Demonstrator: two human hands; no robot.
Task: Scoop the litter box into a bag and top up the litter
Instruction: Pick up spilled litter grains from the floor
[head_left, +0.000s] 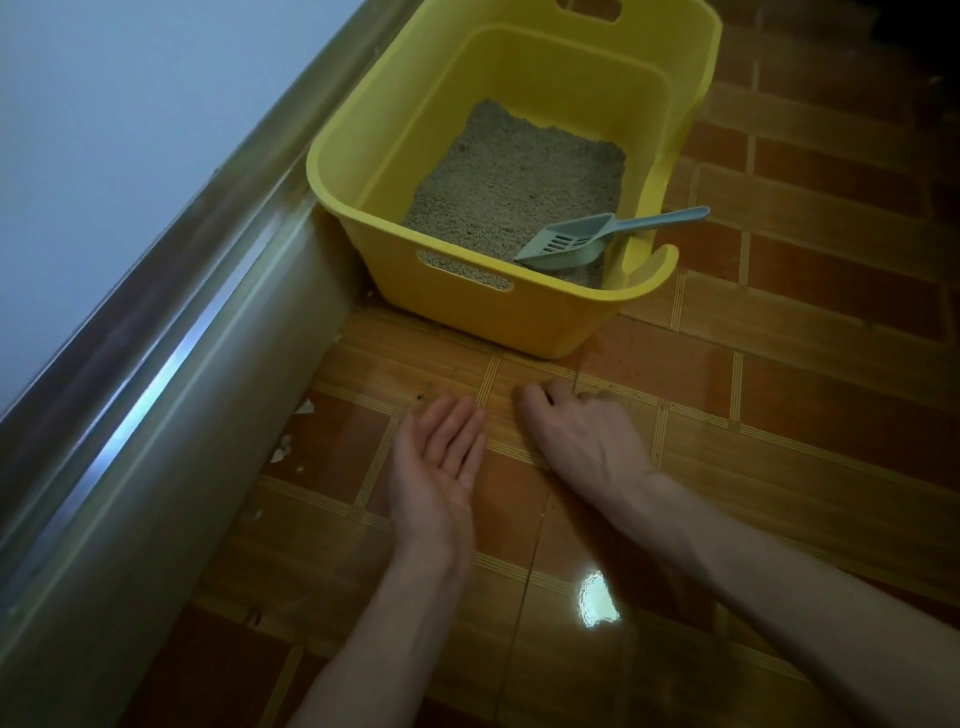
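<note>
The one yellow box (467, 306) sits on the tiled floor (779, 415), its far-left side close against a metal ledge (156, 441) that runs along the wall. Inside lies a single bed of grey litter (514, 187), thin enough that bare yellow shows around it on the far and left sides, so a top-up looks needed. One blue-grey scoop (576, 236) rests in the near right corner, its slotted blade on the litter and its handle leaning over the low cut in the right wall, pointing away from the box. Nobody holds it. No bag is in view, nor any sack of fresh litter, so I judge the task barely begun, or at least with nothing visible to show scooping done: the scooping, the bagging and the refill all appear to remain. Both hands are in front of the box, near it but apart from it, low over the floor. The left hand (441, 462) lies palm up with fingers straight and relaxed, holding nothing. The right hand (576, 431) is palm down with its fingers curled toward the tile; whether the tips pinch some small crumb there is too small to tell. A few pale scraps (283, 451) lie by the foot of the ledge, and some dark specks dot the tile near the fingers.
</note>
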